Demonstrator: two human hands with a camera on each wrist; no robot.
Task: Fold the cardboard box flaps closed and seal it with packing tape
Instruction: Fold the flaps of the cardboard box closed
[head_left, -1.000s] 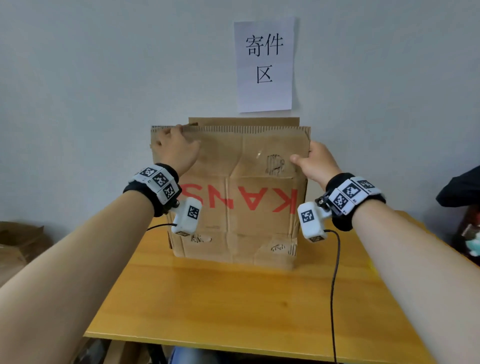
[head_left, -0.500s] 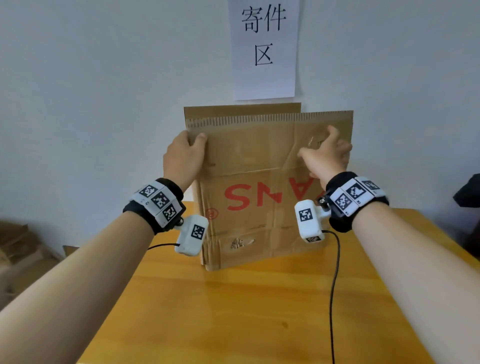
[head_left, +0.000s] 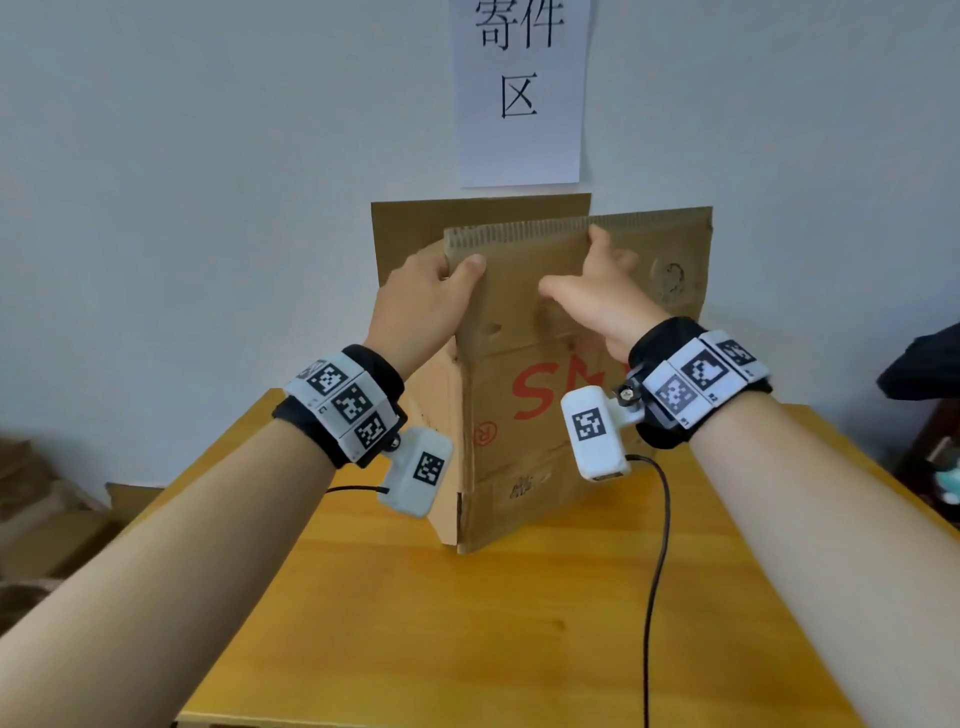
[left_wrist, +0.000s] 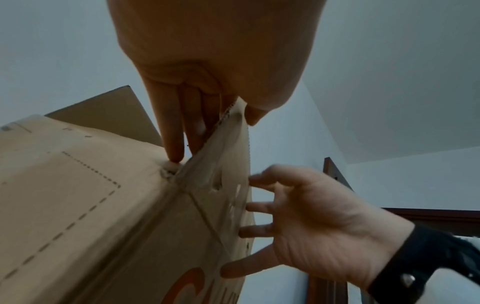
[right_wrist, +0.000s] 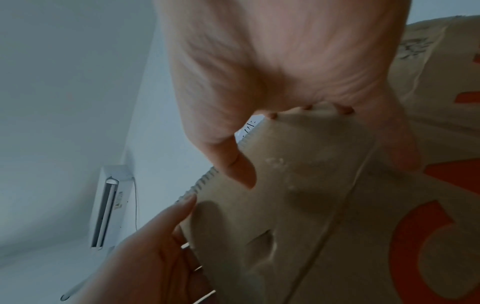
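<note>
A brown cardboard box (head_left: 519, 467) with red letters stands on the wooden table (head_left: 467, 623), one corner turned toward me. Its near flap (head_left: 524, 260) stands upright, and a rear flap (head_left: 415, 223) rises behind it. My left hand (head_left: 426, 301) pinches the near flap's left edge, thumb in front and fingers (left_wrist: 176, 131) behind. My right hand (head_left: 597, 296) holds the flap near its top edge, thumb (right_wrist: 233, 164) on the front face and fingertips peeking over the edge. No tape is in view.
A white paper sign (head_left: 519, 88) hangs on the wall behind the box. More cardboard (head_left: 31, 499) lies low at the left, off the table. A dark object (head_left: 924, 364) sits at the right edge. Black cables (head_left: 654, 545) trail from the wrist cameras over the tabletop.
The box has turned so its left corner faces me. My right hand slid from the flap's right side toward its middle. My left hand stayed on the left edge.
</note>
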